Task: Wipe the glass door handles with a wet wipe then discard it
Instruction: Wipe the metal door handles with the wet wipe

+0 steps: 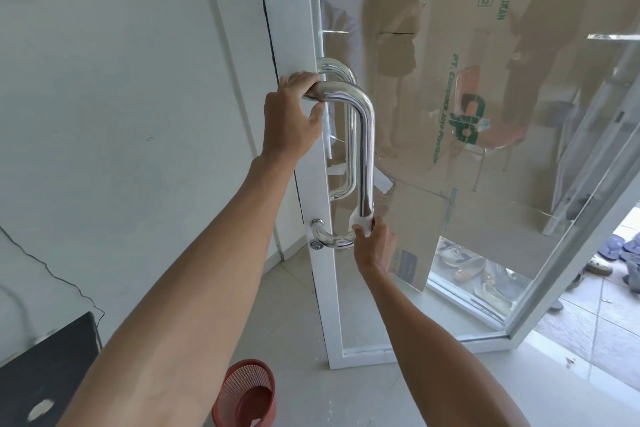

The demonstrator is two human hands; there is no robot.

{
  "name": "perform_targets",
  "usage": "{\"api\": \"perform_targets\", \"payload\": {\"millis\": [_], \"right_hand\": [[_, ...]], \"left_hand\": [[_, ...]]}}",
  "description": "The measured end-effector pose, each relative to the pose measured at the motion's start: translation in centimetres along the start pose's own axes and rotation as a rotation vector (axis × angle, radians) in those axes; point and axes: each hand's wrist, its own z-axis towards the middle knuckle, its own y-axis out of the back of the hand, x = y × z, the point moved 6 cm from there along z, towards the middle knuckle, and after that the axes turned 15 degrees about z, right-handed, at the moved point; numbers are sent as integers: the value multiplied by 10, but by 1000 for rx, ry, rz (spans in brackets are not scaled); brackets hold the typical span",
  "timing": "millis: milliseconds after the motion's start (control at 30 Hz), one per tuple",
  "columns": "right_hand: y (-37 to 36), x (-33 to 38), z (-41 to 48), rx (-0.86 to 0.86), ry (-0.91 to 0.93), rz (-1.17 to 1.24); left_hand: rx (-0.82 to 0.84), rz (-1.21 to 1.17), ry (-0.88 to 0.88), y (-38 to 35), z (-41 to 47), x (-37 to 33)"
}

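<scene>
A shiny chrome door handle runs up the white-framed glass door. My left hand grips its upper bend, fingers curled over the bar. My right hand holds a white wet wipe wrapped around the bar's lower end, just above the bottom curve. A second handle shows behind the glass on the door's far side.
A red mesh waste basket stands on the tiled floor below my arms. Brown cardboard covers the glass from behind. Several shoes lie outside by the open doorway at right. A dark table is at lower left.
</scene>
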Motion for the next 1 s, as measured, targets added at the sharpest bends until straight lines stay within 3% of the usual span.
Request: {"api": "perform_targets", "payload": {"millis": [767,1000], "right_hand": [[-15,-38,-10,-92,-388,301],[-17,-45,-8,-64,-419,317]], "left_hand": [[-89,-98,43,-17,-17,-4],[-201,13,138,-44,-92,-5]]}}
